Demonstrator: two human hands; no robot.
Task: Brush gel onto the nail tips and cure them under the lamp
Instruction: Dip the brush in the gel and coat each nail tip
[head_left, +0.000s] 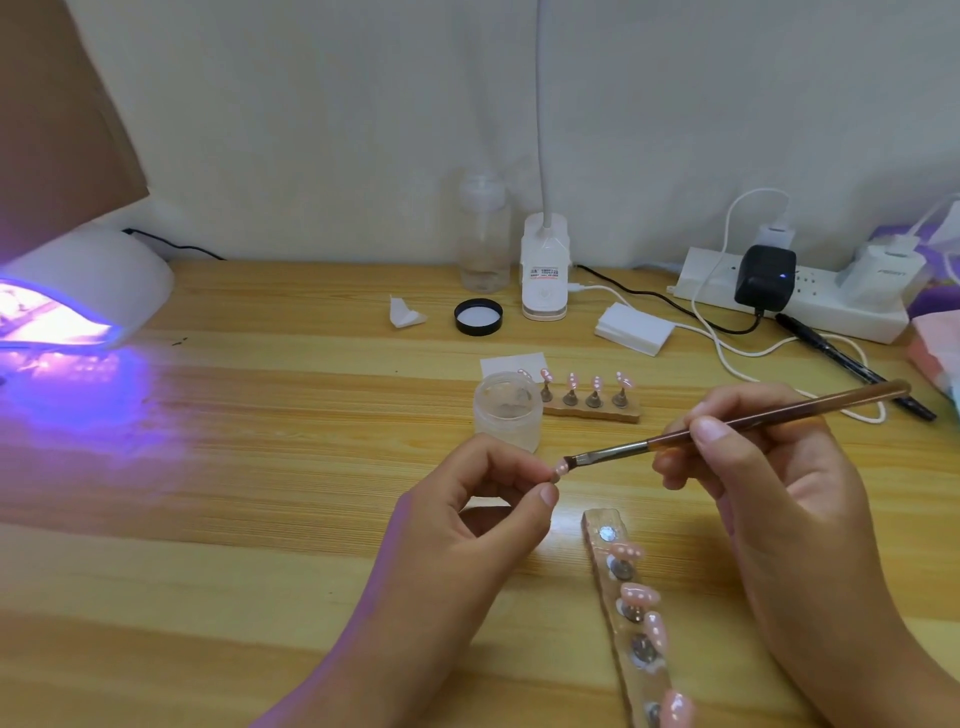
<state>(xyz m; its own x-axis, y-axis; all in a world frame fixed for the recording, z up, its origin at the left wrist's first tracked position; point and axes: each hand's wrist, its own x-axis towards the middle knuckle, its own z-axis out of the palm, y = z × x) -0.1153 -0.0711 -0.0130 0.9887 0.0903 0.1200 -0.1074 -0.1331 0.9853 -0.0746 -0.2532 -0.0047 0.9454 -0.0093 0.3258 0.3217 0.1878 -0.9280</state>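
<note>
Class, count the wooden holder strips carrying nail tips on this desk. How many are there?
2. One wooden strip lies behind the open gel jar; the other wooden strip runs toward the camera below the right hand, its near end cut off.

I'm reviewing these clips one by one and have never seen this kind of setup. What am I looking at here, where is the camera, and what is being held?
There is no machine: a person works with bare hands, filmed by one camera worn on the head, looking down at a wooden table. The left hand pinches a small pink nail tip. The right hand holds a brush whose bristles meet that tip. Near the hands lies a clear holder strip carrying more pink tips; a wooden stand behind holds others, beside an open gel jar. Far left, a curing lamp glows purple. A power strip sits at the back.
</note>
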